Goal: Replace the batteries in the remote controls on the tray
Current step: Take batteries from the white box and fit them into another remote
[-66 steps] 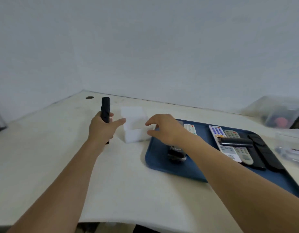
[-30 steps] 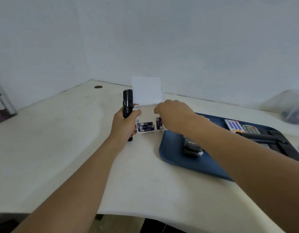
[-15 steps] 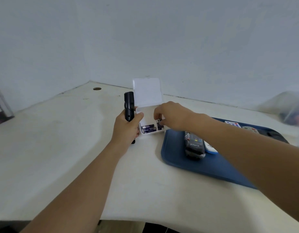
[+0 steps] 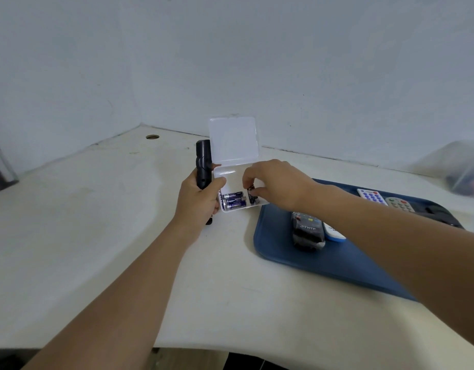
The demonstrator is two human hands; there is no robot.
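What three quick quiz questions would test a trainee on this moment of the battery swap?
1. True or false: the lid of the battery box stands open.
2. Which hand holds the black remote?
   A. left hand
   B. right hand
3. Fill in: the right hand's fingers pinch a ____ at the box's right side.

Key: 1 true; 2 A; 3 battery.

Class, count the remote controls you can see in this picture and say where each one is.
5, possibly more hidden: black remote in the left hand; on the blue tray, a wrapped black remote, a white-and-blue one beside it, and two at the far edge. Dark shapes beyond are unclear.
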